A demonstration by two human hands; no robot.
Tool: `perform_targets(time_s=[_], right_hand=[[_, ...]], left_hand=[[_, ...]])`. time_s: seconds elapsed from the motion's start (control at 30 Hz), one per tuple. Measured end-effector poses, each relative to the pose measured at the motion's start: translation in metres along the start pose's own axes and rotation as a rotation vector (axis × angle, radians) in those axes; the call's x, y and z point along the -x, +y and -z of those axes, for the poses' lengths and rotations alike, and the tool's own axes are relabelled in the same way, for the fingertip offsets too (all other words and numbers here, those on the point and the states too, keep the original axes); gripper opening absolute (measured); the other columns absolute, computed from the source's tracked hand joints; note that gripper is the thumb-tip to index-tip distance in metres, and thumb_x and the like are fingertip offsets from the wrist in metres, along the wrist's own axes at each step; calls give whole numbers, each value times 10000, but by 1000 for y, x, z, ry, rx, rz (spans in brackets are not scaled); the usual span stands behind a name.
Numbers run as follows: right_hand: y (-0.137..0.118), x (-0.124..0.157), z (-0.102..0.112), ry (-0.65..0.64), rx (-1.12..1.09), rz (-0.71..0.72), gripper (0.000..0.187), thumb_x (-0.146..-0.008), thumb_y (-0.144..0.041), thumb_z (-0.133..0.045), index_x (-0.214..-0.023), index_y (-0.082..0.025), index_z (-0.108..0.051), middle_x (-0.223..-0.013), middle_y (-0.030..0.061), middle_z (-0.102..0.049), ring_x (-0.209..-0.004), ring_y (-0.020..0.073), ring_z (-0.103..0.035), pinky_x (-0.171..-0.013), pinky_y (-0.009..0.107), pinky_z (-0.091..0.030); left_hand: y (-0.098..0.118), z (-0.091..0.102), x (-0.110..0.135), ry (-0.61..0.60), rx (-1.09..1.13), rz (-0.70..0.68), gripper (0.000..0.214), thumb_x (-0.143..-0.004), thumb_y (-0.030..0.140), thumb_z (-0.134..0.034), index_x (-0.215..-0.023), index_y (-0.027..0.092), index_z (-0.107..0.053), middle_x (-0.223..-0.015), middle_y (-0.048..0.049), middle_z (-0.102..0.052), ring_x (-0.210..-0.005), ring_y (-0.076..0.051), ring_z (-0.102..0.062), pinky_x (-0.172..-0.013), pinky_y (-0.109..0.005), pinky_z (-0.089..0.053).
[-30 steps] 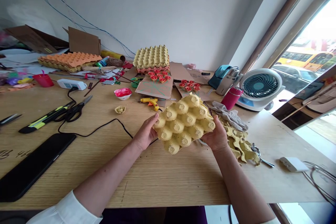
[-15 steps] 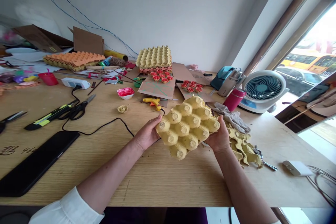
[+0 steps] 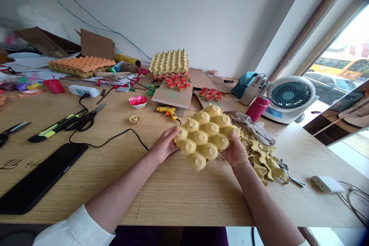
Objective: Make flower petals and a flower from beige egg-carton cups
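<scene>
Both hands hold a piece of yellow egg carton [image 3: 200, 137] above the table, its rounded cup bottoms turned up toward me. My left hand [image 3: 165, 145] grips its left edge, thumb on top and fingers partly hidden beneath. My right hand [image 3: 236, 152] has the right edge, its thumb lying on an outer cup. Just beyond the carton lies a yellow glue gun [image 3: 168, 112]. A small yellow carton flower [image 3: 135, 119] sits to the left, near a bowl of red paint [image 3: 138, 102]. Torn carton scraps [image 3: 263, 159] lie beside my right wrist.
Black scissors [image 3: 84, 120], a utility knife [image 3: 54, 127] and a black phone [image 3: 40, 177] lie left. Red flowers [image 3: 177, 83] rest on cardboard before stacked egg trays [image 3: 169, 62]. A pink bottle [image 3: 258, 108] and a fan [image 3: 291, 98] stand right. A black cord [image 3: 115, 136] crosses the table.
The egg carton piece has tilted and its right side has dropped slightly. My right hand has moved a little left, its thumb now over the cup.
</scene>
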State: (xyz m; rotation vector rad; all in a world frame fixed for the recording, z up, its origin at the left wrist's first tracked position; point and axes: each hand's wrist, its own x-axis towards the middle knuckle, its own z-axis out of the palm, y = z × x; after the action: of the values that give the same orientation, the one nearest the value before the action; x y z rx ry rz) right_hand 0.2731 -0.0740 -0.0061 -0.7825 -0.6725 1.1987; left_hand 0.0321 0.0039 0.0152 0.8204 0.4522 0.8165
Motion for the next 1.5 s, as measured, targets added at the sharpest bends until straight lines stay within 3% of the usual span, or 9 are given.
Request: perform_targets(time_s=[0.13,0.33,0.53,0.7,1.0,1.17,1.33,1.5], right_hand=[[-1,-1,-3,14,-10,21,398,-756,-491,-767,-1100,-309,-689,-1144,-3,-759,-1195,291,-653,-1065,500,-515],[-1,-1,-3,27,-1,32,373,-783,-472,-750,-1112,-308,-688,-1160,2,-756,-1237,302,-628,-1066,511,-515],[-2,-1,-1,30,10,37,367,-777,-443,-769,-1103,-291,-694,-1166,3,-754,-1234,295,-632,-1087,482,-510],[-4,0,-3,55,-16,38,377,-753,-427,-789,-1088,-278,-702,-1149,3,-760,-1221,304,-640,-1085,487,-510],[-16,3,-4,63,-37,112,406,-787,-463,-746,-1148,-288,-683,-1162,22,-756,-1226,316,-636,-1088,528,-494],[-19,3,0,30,37,139,478,-758,-448,-783,-1191,-287,-662,-1196,26,-742,-1218,317,-641,-1062,508,-517],[-18,7,-1,24,146,149,582,-682,-423,-854,-1212,-293,-654,-1184,36,-748,-1155,330,-675,-979,472,-573],[-18,11,-3,29,171,170,607,-668,-416,-866,-1221,-284,-654,-1135,46,-764,-1113,328,-695,-957,464,-583]], left_hand=[[-1,-6,2,57,-156,-38,409,-692,398,-860,-959,157,-665,-975,-65,-743,-845,-185,-705,-713,-268,-580],[-5,-2,-2,105,-159,-105,436,-728,560,-777,-840,149,-688,-866,-70,-745,-828,-207,-701,-641,-268,-567],[-6,0,-2,62,-166,-52,505,-749,623,-729,-914,146,-708,-913,-102,-749,-923,-251,-704,-705,-305,-570],[-7,-1,1,53,-292,-96,394,-754,527,-774,-863,161,-674,-866,-39,-701,-797,-178,-667,-679,-264,-555],[-4,1,1,-122,22,99,362,-734,363,-835,-1009,169,-702,-992,-78,-731,-900,-199,-695,-759,-297,-579],[-8,-5,4,-91,-110,61,425,-716,467,-821,-989,173,-680,-1036,-85,-726,-930,-218,-691,-761,-310,-578],[-14,-13,9,55,-386,45,361,-718,369,-753,-1012,176,-670,-1058,-76,-715,-1045,-256,-658,-708,-287,-570],[-17,-12,8,170,-374,59,301,-756,429,-651,-879,154,-668,-968,-91,-725,-977,-270,-682,-653,-310,-585]])
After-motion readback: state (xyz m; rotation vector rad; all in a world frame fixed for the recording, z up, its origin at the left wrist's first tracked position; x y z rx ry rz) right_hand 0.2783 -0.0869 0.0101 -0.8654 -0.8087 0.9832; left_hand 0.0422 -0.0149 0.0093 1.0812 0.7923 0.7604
